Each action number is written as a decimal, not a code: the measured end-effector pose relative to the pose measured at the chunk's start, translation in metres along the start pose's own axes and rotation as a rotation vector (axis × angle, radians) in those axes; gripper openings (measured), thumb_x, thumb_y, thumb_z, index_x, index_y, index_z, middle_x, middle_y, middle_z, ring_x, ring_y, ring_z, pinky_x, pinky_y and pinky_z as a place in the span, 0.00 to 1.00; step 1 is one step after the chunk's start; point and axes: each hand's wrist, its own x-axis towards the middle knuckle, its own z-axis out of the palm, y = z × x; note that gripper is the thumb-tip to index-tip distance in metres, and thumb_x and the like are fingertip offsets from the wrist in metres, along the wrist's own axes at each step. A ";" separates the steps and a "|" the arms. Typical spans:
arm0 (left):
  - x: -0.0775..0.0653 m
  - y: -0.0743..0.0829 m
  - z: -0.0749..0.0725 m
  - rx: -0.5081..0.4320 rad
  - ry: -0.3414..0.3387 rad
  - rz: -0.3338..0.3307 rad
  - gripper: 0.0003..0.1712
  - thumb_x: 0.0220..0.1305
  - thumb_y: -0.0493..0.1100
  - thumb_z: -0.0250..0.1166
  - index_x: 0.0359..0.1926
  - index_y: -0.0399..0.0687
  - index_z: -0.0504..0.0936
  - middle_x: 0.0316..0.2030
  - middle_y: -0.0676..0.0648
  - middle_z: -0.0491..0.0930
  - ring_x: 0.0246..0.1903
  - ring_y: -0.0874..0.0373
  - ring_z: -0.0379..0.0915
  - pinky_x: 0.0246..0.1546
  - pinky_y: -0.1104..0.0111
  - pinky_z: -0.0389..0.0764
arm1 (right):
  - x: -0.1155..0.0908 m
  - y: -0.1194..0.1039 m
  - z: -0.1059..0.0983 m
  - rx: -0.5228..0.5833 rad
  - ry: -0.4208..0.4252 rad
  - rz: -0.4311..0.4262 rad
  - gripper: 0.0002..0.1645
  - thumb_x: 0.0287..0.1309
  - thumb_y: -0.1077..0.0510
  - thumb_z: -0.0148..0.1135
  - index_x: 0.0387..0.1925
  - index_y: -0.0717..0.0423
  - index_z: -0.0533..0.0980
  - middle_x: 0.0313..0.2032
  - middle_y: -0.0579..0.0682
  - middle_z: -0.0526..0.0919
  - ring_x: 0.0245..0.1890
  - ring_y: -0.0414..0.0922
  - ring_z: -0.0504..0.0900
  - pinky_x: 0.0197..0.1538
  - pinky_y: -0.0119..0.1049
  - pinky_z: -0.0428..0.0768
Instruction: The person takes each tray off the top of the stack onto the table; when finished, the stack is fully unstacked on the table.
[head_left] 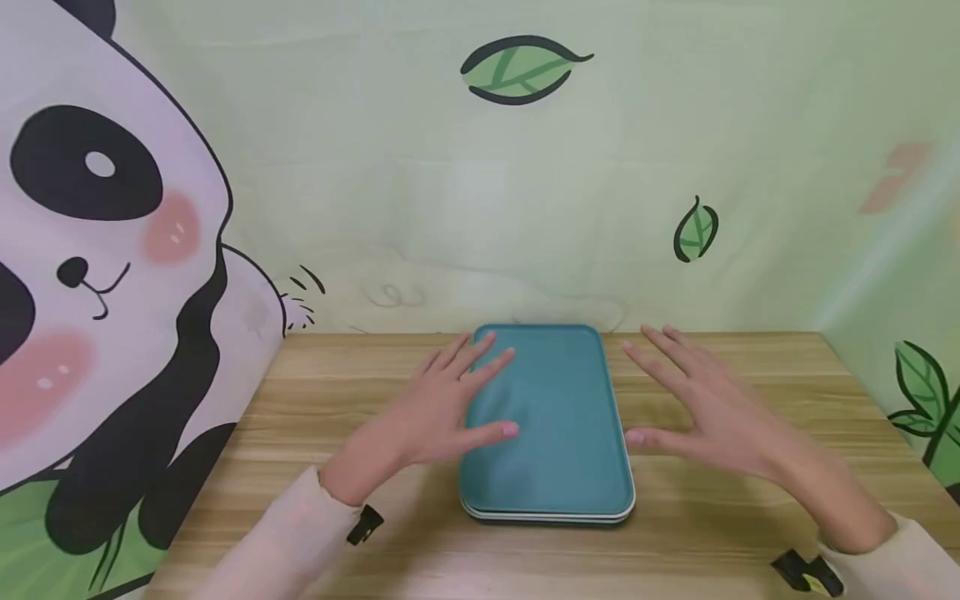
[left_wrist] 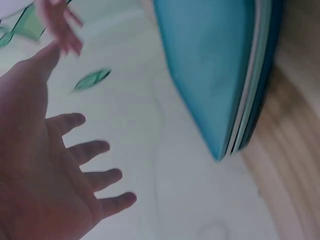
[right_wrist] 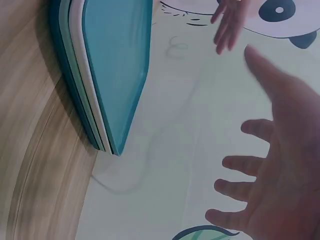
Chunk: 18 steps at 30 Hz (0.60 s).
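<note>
A stack of several rectangular trays lies flat on the wooden table, the top one teal with a low raised rim. Paler and darker tray edges show beneath it in the left wrist view, where the trays appear side-on. My left hand hovers over the stack's left side, fingers spread and palm turned inward. To the right of the stack, my right hand is held in the air with its fingers apart. Neither hand holds anything. In the right wrist view the right hand is clearly apart from the trays.
The wooden table runs back to a pale green wall covering printed with leaves. A large printed panda fills the left side. Dark bands or clips sit at both sleeve cuffs.
</note>
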 end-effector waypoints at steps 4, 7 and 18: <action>-0.003 -0.018 -0.016 -0.143 0.060 -0.044 0.52 0.72 0.73 0.60 0.86 0.62 0.50 0.84 0.48 0.47 0.83 0.42 0.37 0.77 0.38 0.54 | -0.001 0.008 0.001 0.046 0.016 0.028 0.55 0.64 0.38 0.74 0.84 0.46 0.58 0.80 0.61 0.58 0.76 0.69 0.59 0.66 0.76 0.66; -0.004 -0.035 -0.020 -0.234 0.112 -0.117 0.49 0.75 0.66 0.62 0.86 0.57 0.53 0.82 0.46 0.55 0.81 0.44 0.48 0.76 0.41 0.59 | 0.000 0.018 0.005 0.138 0.008 0.090 0.52 0.67 0.42 0.72 0.82 0.53 0.59 0.79 0.64 0.61 0.75 0.69 0.62 0.67 0.74 0.66; -0.012 -0.066 0.051 -0.592 0.198 -0.478 0.40 0.78 0.57 0.61 0.80 0.44 0.61 0.73 0.33 0.69 0.66 0.33 0.74 0.63 0.43 0.77 | -0.003 0.051 0.069 0.740 -0.013 0.441 0.45 0.78 0.44 0.60 0.83 0.57 0.55 0.75 0.70 0.64 0.71 0.70 0.69 0.64 0.67 0.77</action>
